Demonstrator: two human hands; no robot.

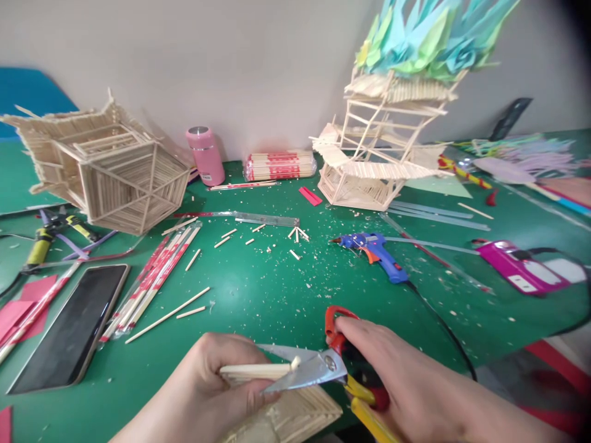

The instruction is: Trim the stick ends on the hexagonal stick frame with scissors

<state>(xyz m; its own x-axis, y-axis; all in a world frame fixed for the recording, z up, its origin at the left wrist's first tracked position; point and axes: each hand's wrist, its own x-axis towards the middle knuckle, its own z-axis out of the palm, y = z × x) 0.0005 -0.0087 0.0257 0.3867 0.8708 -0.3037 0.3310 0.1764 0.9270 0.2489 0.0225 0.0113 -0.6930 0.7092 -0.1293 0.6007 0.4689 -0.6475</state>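
Note:
My left hand (226, 387) grips a wooden stick (256, 371) together with a small panel (295, 415) built of sticks, low in the view. In my right hand (383, 363) is a pair of scissors (330, 364) with red, black and yellow handles. The scissor blades are parted around the stick near its right end, and one blade tip reaches the left thumb. The panel lies below the blades, its lower part cut off by the frame's edge.
Beyond the hands lie a blue glue gun (381, 252) with its cord, short stick pieces (225, 242), and a phone (71, 329) at left. Two stick structures (133, 178) (364, 184), a pink bottle (206, 157) and a stick bundle (279, 165) stand or lie behind. A magenta power strip (521, 267) is at right.

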